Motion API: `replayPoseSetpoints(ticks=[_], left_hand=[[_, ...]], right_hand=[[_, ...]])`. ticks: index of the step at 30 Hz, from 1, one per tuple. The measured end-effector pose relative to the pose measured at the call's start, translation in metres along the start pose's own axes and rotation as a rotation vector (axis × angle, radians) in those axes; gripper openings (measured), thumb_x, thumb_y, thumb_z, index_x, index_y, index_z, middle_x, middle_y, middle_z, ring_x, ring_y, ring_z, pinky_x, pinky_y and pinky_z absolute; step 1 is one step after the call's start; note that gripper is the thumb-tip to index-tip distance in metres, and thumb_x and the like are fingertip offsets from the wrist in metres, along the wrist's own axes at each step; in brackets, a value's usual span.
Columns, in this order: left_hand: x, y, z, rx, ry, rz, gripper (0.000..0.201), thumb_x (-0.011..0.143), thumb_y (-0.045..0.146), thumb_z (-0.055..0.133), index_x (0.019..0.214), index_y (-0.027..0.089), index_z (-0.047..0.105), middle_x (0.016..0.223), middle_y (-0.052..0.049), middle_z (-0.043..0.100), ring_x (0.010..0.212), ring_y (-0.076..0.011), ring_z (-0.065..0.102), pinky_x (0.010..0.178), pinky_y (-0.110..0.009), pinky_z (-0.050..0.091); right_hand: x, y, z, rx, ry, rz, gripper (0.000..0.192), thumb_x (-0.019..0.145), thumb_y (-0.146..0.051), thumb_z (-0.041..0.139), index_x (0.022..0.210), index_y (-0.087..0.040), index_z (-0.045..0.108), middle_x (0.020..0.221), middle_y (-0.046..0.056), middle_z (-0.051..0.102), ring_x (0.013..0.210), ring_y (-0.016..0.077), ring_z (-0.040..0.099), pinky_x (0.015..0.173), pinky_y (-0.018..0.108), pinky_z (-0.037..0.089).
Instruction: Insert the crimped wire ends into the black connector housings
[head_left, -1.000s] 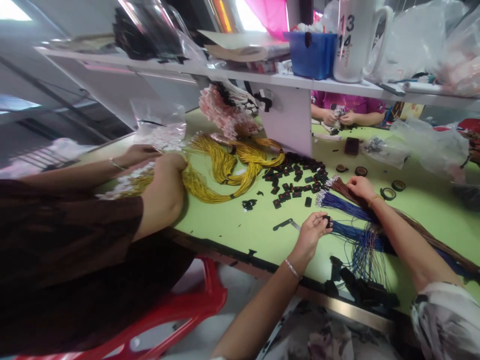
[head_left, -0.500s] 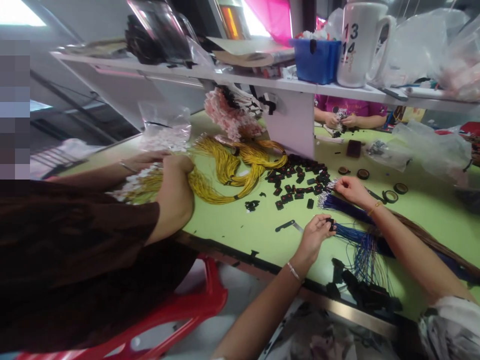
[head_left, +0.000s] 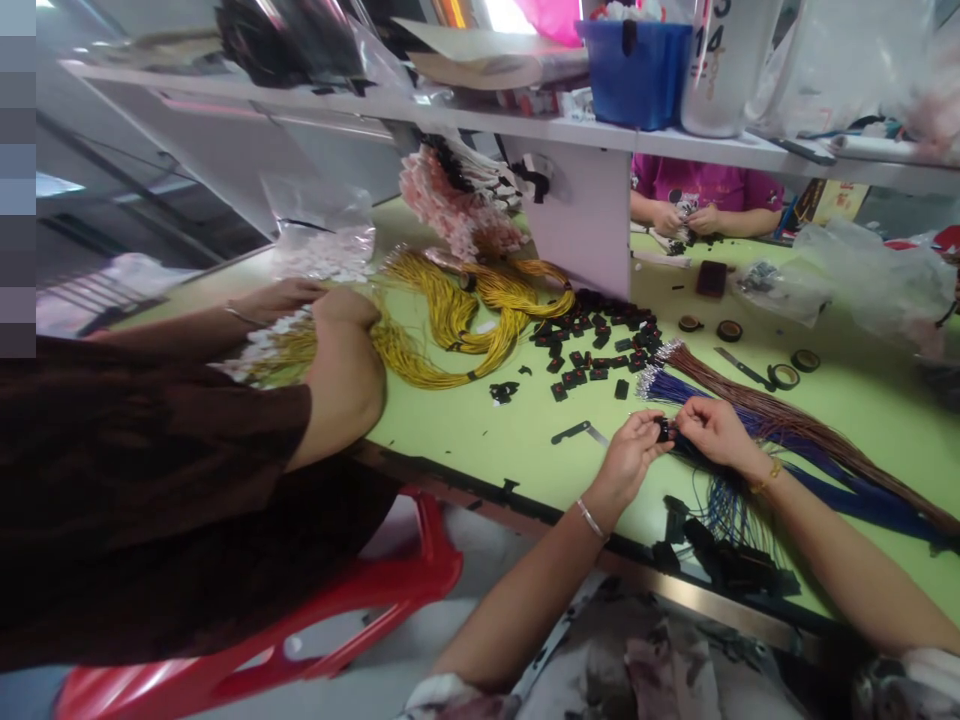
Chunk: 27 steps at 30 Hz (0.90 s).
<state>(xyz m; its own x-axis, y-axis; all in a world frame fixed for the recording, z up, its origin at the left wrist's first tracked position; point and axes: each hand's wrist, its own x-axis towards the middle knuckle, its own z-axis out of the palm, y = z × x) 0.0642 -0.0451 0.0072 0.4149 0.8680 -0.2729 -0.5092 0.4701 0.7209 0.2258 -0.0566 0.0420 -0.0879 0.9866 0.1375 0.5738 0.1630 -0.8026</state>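
Observation:
My left hand (head_left: 631, 458) pinches a small black connector housing (head_left: 664, 430) between thumb and fingers. Close against it on the right, my right hand (head_left: 716, 432) has its fingertips pinched on a thin wire end, mostly hidden by the fingers. Just beyond my hands lie a bundle of brown wires (head_left: 750, 405) and a bundle of blue wires (head_left: 679, 390), both with silvery terminals at their left ends. Loose blue wires (head_left: 724, 505) hang below my hands. Many black connector housings (head_left: 598, 374) are scattered over the green table, left of the terminals.
At the left, a co-worker's arm (head_left: 345, 370) rests by yellow wires (head_left: 442, 375). A folding knife (head_left: 574, 432), tape rolls (head_left: 729, 330) and black pieces (head_left: 731, 560) lie around my hands. A shelf (head_left: 450, 118) crosses above; another person's hands (head_left: 686, 218) work behind it.
My right hand has moved from the terminal ends toward me, down to the connector housing in my left hand. The brown bundle is now more exposed. The view has tilted slightly downward.

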Motion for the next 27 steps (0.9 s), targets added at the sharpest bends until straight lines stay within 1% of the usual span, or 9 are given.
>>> replayPoseSetpoints(ticks=[3,6,10,14,20,23,27], left_hand=[[0.0,0.0,0.0,-0.005,-0.005,-0.001,0.024,0.073,0.018,0.069,0.095,0.014,0.06,0.087,-0.004,0.061,0.08,-0.0122,0.059,0.076,-0.028,0.051],[-0.001,0.001,-0.001,-0.004,-0.002,-0.004,0.023,0.073,0.017,0.068,0.095,0.015,0.061,0.088,-0.004,0.061,0.081,-0.0125,0.059,0.076,-0.028,0.051],[0.0,0.001,-0.002,0.001,-0.003,-0.011,0.023,0.074,0.017,0.067,0.095,0.015,0.06,0.09,-0.005,0.062,0.082,-0.0128,0.06,0.076,-0.027,0.051],[0.0,0.001,-0.002,0.009,-0.012,0.001,0.025,0.072,0.019,0.07,0.095,0.015,0.06,0.09,-0.004,0.062,0.08,-0.012,0.059,0.076,-0.027,0.051],[-0.003,0.003,0.001,0.052,0.001,0.014,0.033,0.067,0.023,0.075,0.095,0.016,0.06,0.087,-0.003,0.061,0.078,-0.0111,0.059,0.076,-0.028,0.051],[-0.004,0.003,0.001,0.104,0.02,0.023,0.036,0.065,0.025,0.077,0.096,0.015,0.061,0.086,-0.003,0.062,0.075,-0.0109,0.059,0.074,-0.027,0.05],[-0.004,0.002,0.001,0.124,0.056,-0.007,0.036,0.063,0.026,0.079,0.093,0.014,0.063,0.085,-0.004,0.062,0.073,-0.0105,0.059,0.071,-0.026,0.051]], right_hand=[[-0.004,0.001,0.003,-0.14,0.01,-0.012,0.018,0.077,-0.026,0.051,0.061,-0.018,0.052,0.053,-0.003,0.05,0.05,0.0088,0.039,0.05,0.021,0.029],[-0.005,0.001,0.004,-0.203,0.02,-0.031,0.019,0.078,-0.026,0.05,0.061,-0.018,0.052,0.053,-0.002,0.052,0.049,0.0092,0.04,0.05,0.022,0.028],[-0.006,0.002,0.005,-0.233,0.049,-0.012,0.019,0.077,-0.027,0.05,0.06,-0.018,0.052,0.053,-0.002,0.053,0.049,0.0095,0.04,0.05,0.022,0.026],[-0.006,0.003,0.005,-0.241,0.042,-0.009,0.018,0.076,-0.026,0.05,0.06,-0.018,0.053,0.052,-0.002,0.053,0.049,0.0096,0.041,0.05,0.022,0.026],[-0.007,-0.005,0.005,-0.264,0.042,-0.02,0.016,0.076,-0.022,0.051,0.061,-0.018,0.054,0.054,-0.002,0.055,0.049,0.0097,0.042,0.051,0.022,0.025],[-0.008,-0.009,0.006,-0.272,0.032,-0.041,0.016,0.076,-0.021,0.051,0.06,-0.018,0.053,0.055,-0.001,0.055,0.049,0.0103,0.041,0.052,0.023,0.026],[-0.009,-0.009,0.008,-0.303,0.007,-0.119,0.017,0.079,-0.021,0.048,0.063,-0.019,0.052,0.061,0.002,0.056,0.055,0.0118,0.044,0.055,0.024,0.029]])
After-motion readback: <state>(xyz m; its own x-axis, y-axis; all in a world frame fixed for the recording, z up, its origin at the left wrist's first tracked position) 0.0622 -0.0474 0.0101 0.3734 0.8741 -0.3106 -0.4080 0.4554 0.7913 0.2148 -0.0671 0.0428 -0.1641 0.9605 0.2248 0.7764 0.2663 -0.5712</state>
